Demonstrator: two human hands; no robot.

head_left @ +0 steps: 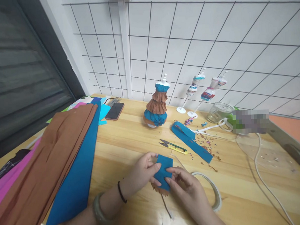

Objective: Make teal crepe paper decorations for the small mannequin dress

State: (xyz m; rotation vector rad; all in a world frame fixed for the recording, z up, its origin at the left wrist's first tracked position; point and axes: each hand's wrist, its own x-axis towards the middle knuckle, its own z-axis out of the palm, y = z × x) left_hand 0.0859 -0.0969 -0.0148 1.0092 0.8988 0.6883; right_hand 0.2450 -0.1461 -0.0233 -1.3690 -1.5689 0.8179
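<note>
My left hand (145, 169) and my right hand (188, 186) pinch a small folded piece of blue crepe paper (164, 170) between them, above the table. The left thumb lies on its left edge; the right thumb and forefinger grip its right side. Beneath it shows a brown crepe piece with a frilled edge (159, 190); whether the two are joined I cannot tell. Yellow-handled thread snips (174, 146) lie just beyond my hands. A roll of white tape (214, 191) rests flat beside my right wrist. A narrow strip (167, 207) lies below the paper.
A mini dress form (157, 105) wears brown and blue ruffles. Two more dress forms (195, 85) lean by the wall. A blue paper strip (192, 142), paper scraps and a glass jar (220, 112) are at right. Brown crepe sheets (50, 142) and a phone (115, 111) occupy the left.
</note>
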